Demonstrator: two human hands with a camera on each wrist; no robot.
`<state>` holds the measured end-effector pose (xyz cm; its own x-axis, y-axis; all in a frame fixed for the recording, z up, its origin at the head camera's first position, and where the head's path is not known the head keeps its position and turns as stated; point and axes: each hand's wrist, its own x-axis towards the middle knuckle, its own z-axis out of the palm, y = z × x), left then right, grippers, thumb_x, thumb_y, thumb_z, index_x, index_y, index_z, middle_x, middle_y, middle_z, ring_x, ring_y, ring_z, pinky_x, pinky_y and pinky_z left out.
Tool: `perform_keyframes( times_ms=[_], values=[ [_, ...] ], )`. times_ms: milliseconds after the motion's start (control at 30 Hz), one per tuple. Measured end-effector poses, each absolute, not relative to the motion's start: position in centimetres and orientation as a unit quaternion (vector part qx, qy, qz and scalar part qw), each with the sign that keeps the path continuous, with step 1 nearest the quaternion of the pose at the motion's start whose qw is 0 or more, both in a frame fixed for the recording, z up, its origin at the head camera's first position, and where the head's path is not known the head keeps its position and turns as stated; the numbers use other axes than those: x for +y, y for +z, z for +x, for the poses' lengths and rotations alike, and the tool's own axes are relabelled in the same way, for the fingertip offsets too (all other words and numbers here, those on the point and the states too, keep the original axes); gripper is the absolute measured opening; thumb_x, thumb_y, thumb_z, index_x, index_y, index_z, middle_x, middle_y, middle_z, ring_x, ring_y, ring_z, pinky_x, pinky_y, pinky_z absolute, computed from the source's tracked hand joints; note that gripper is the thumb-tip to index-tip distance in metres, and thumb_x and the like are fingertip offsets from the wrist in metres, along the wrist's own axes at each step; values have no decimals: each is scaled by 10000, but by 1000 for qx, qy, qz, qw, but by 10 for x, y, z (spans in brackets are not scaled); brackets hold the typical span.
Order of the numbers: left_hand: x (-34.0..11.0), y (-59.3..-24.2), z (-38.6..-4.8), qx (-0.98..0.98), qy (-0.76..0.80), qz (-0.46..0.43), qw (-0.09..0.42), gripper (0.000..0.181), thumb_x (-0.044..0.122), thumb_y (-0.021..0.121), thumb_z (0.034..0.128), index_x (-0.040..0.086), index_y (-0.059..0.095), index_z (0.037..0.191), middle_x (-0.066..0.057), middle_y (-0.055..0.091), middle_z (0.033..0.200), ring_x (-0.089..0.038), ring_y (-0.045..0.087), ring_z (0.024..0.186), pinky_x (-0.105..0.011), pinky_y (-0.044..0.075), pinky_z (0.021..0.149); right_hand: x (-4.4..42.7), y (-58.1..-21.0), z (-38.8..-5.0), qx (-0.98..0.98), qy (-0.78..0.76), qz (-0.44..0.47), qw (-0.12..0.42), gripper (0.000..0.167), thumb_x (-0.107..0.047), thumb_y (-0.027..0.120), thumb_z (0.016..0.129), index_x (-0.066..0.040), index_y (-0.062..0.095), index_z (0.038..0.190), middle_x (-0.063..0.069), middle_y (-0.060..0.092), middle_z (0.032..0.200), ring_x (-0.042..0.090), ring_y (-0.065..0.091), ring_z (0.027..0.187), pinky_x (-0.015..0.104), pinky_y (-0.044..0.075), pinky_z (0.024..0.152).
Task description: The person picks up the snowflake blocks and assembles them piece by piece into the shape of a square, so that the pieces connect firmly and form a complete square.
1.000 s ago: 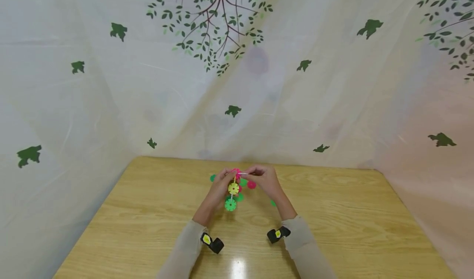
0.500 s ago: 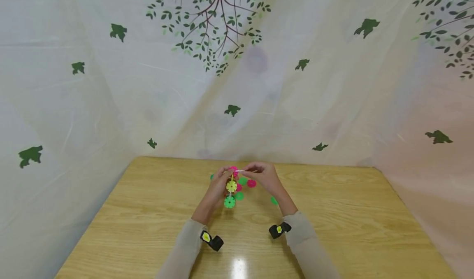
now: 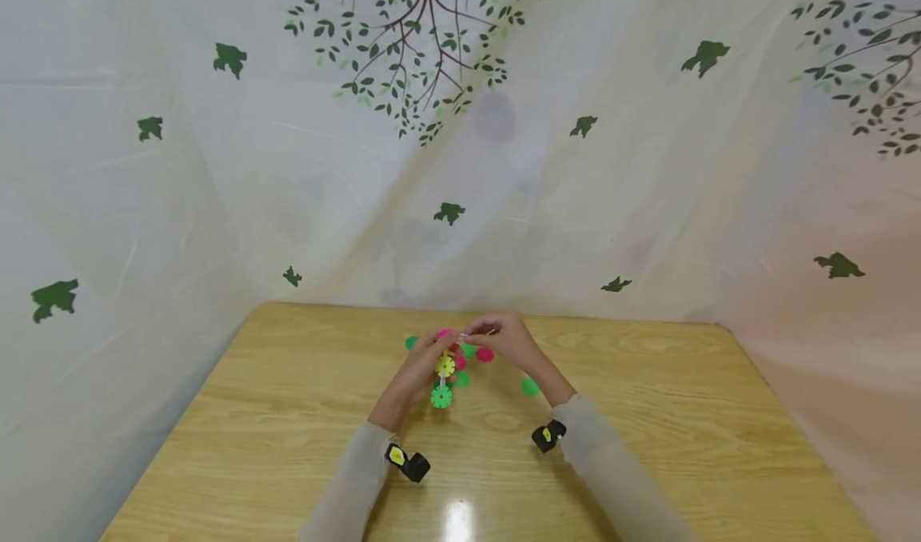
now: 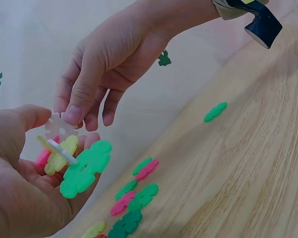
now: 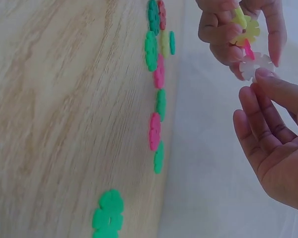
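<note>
My left hand (image 3: 416,372) grips a chain of interlocking flower discs above the table. In the left wrist view the chain shows a green disc (image 4: 87,168), a yellow disc (image 4: 62,154) and a pink disc (image 4: 45,153), with pale discs edge-on between them. A whitish translucent flower disc (image 5: 257,66) sits at the pink one's end. Between thumb and fingers, my right hand (image 3: 505,340) pinches that whitish disc, while the left thumb touches its other edge. Whether its slot is fully seated on the pink disc cannot be told.
Loose flower discs lie on the wooden table (image 3: 612,430) under the hands, among them a pink one (image 3: 484,354) and a green one (image 3: 462,379). Another green disc (image 3: 530,386) lies apart, beside the right forearm. A printed cloth (image 3: 345,206) hangs behind the table.
Both hands have shifted slightly left in the head view, and the right fingertips are closer to the left hand. Less of the pink and whitish discs shows between them. Both grips continue.
</note>
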<state>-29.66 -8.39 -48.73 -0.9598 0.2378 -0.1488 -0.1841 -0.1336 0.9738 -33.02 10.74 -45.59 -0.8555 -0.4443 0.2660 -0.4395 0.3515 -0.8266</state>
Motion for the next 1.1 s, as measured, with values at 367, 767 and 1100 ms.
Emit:
perform_keyframes(
  times_ms=[367,767,1100],
  values=[
    [-89,-484,-296,649,745,27,150,490,355,529,1066,-34,583,1358,-27,605,911,-76,578,661,-239,565,596,102,-452,-336,835,-473,-282,-3,72,-96,777,899,-39,794,939,117,781,943,96,697,809,260,582,743],
    [-98,-480,-302,651,749,-40,118,447,364,606,1015,-20,609,1243,7,640,858,-62,536,513,-209,455,483,110,-464,-343,835,-433,-337,31,114,32,756,874,76,737,977,193,750,892,228,710,790,242,577,696],
    [-99,-482,-303,640,759,-45,111,409,341,604,1008,-15,581,1209,22,622,827,-64,486,478,-210,429,447,103,-483,-334,837,-375,-369,152,178,44,760,853,31,756,1031,144,722,845,101,616,721,193,522,674]
  ],
)
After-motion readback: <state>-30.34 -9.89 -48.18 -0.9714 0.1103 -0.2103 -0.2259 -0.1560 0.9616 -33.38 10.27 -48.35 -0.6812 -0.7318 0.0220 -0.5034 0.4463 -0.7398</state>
